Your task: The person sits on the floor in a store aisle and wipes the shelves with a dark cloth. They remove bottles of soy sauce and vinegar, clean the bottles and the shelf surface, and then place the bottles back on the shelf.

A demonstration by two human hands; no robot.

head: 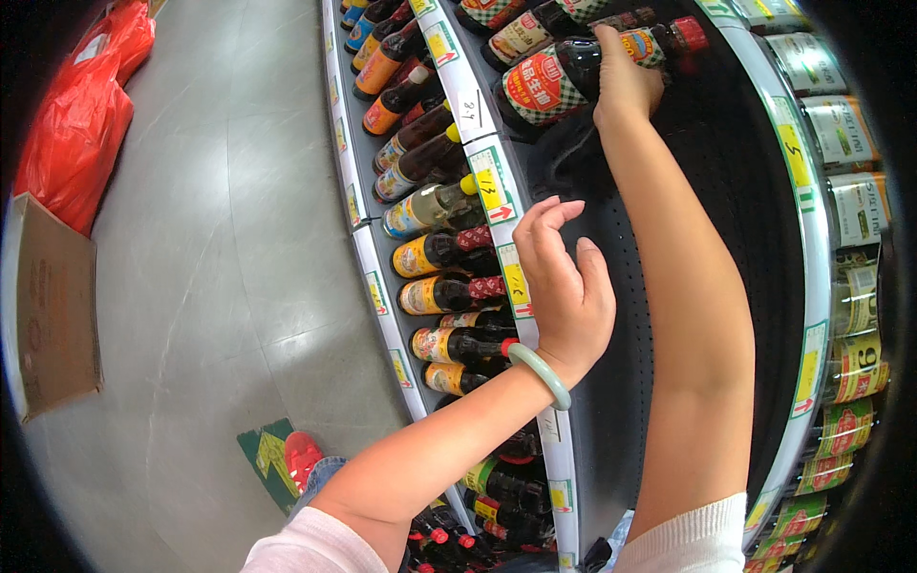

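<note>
At the top of the view, my right hand (pixel 630 79) is closed around the neck and shoulder of a dark soy sauce bottle (pixel 546 84) with a red and green checked label and a red cap. The bottle is over the black shelf, beside similar dark bottles (pixel 521 37). My left hand (pixel 566 286), a pale green bangle (pixel 539 375) on its wrist, hovers by the shelf's front edge. Its fingers are loosely curled, thumb apart, and it holds nothing. Whether the bottle's base touches the shelf I cannot tell.
A price-tag rail (pixel 487 179) edges the black perforated shelf (pixel 623 358). Sauce bottles (pixel 419 256) fill a neighbouring shelf, and labelled jars (pixel 852 208) line the far right. On the grey floor (pixel 215 215) are a cardboard box (pixel 57 315), red plastic bags (pixel 79 129) and a red shoe (pixel 302 455).
</note>
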